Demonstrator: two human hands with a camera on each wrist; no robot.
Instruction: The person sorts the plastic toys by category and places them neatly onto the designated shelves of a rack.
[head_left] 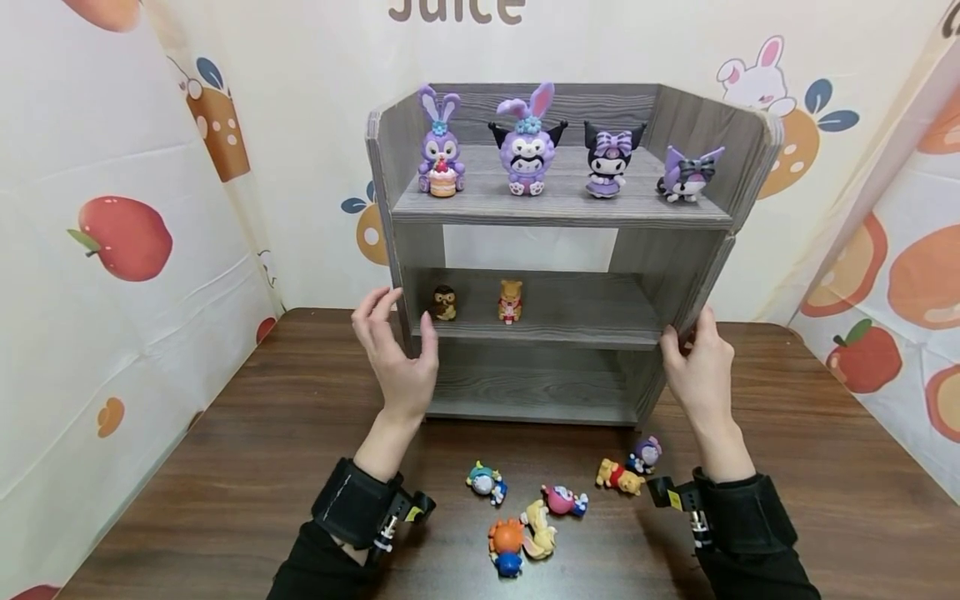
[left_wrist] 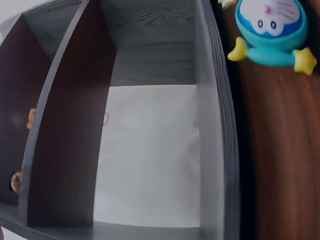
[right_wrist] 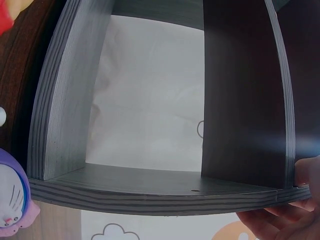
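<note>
A grey wood-grain shelf unit (head_left: pixel 540 218) stands on the brown table between my hands. My left hand (head_left: pixel 397 358) is at its left side, fingers spread and fingertips right at the side panel, thumb raised apart from them. My right hand (head_left: pixel 701 367) grips the right side panel: in the right wrist view the thumb (right_wrist: pixel 304 172) lies at the front edge, with the fingers round the outside. On the middle board stand an owl figurine (head_left: pixel 444 302) and a yellow bear figurine (head_left: pixel 510 302). The top board bears a purple rabbit figurine (head_left: pixel 441 150) and several other purple figurines.
On the table (head_left: pixel 300 433) before the shelf lie several toy figurines: a teal one (head_left: pixel 486 481), an orange-and-blue one (head_left: pixel 507 546), a pale yellow one (head_left: pixel 538 531), a pink one (head_left: pixel 564 500), a yellow-and-red bear (head_left: pixel 619 477) and a purple one (head_left: pixel 645 455). Printed cloth hangs behind.
</note>
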